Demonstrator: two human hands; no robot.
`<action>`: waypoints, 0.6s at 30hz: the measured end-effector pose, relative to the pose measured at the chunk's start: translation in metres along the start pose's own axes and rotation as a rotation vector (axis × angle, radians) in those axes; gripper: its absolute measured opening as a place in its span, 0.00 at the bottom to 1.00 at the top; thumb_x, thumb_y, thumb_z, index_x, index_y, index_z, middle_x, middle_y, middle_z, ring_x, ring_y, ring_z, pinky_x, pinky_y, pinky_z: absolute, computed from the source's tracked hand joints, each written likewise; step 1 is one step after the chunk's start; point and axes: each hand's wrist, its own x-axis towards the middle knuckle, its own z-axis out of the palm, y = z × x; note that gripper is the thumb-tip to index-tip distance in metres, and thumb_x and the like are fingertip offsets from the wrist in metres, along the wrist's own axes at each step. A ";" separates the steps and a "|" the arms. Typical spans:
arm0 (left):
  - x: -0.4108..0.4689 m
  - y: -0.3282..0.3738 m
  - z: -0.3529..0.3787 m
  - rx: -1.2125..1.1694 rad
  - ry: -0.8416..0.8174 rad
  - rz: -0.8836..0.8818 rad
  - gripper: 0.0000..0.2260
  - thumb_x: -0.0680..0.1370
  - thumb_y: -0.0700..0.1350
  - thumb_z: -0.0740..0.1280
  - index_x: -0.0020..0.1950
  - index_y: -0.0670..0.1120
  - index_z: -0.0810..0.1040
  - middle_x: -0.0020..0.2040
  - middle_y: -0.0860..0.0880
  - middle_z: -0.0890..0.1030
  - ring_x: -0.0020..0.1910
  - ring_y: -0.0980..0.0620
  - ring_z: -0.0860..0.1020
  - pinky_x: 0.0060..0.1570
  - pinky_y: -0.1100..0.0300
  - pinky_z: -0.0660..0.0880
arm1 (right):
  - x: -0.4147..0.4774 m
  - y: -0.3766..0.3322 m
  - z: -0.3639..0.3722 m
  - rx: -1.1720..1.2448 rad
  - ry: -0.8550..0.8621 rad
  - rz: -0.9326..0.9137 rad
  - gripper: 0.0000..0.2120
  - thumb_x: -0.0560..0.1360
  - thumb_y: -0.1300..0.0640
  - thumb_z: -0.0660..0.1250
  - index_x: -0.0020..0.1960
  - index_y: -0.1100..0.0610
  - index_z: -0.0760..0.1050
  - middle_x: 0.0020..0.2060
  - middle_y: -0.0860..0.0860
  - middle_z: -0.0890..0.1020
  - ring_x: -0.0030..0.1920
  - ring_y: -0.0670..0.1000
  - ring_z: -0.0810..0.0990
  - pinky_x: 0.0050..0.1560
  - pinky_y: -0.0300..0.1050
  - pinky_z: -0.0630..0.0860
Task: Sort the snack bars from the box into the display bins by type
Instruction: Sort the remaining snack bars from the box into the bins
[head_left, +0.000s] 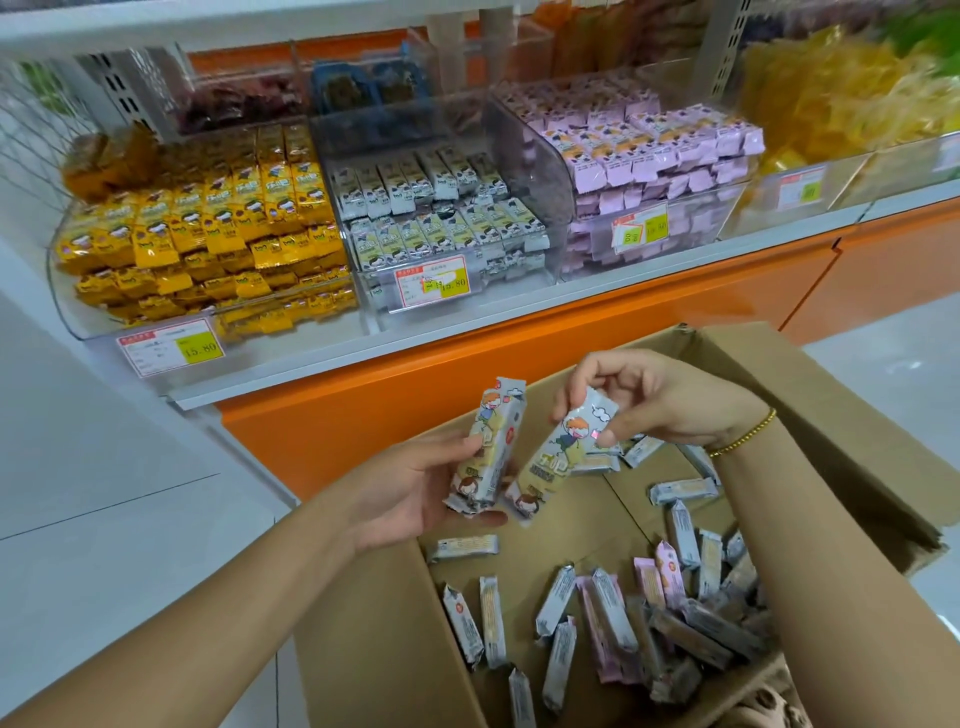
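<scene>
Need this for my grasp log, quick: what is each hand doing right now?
Left hand: closed, holding a grey snack bar under the thumb.
Right hand: closed, pinching a second grey snack bar by its top end.

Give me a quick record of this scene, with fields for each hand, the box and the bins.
left hand: grips one grey-white bar
right hand: pinches a second bar, same type, by its top end
box: open cardboard, holding loose grey-white bars and a few pink bars
bins: yellow bin left, grey-white bin middle, pink bin right
</scene>
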 end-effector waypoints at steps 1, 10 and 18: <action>0.000 0.000 0.001 0.020 -0.032 -0.017 0.19 0.71 0.45 0.69 0.63 0.47 0.76 0.53 0.40 0.82 0.51 0.42 0.81 0.51 0.47 0.80 | 0.001 0.003 0.001 -0.002 -0.019 -0.004 0.22 0.67 0.78 0.66 0.50 0.54 0.79 0.53 0.54 0.81 0.54 0.54 0.78 0.47 0.41 0.80; 0.008 -0.007 0.009 0.066 0.197 0.111 0.21 0.68 0.35 0.69 0.60 0.44 0.75 0.48 0.44 0.84 0.45 0.47 0.83 0.39 0.57 0.82 | 0.022 0.013 0.013 0.088 0.180 0.055 0.12 0.70 0.72 0.67 0.51 0.61 0.74 0.55 0.59 0.78 0.53 0.54 0.82 0.46 0.43 0.82; 0.014 0.021 0.007 0.588 0.680 0.632 0.22 0.70 0.39 0.74 0.58 0.57 0.75 0.40 0.62 0.84 0.38 0.63 0.82 0.32 0.72 0.73 | 0.067 0.001 0.058 -0.276 0.760 0.164 0.18 0.71 0.45 0.71 0.47 0.58 0.70 0.38 0.54 0.82 0.39 0.52 0.84 0.43 0.50 0.82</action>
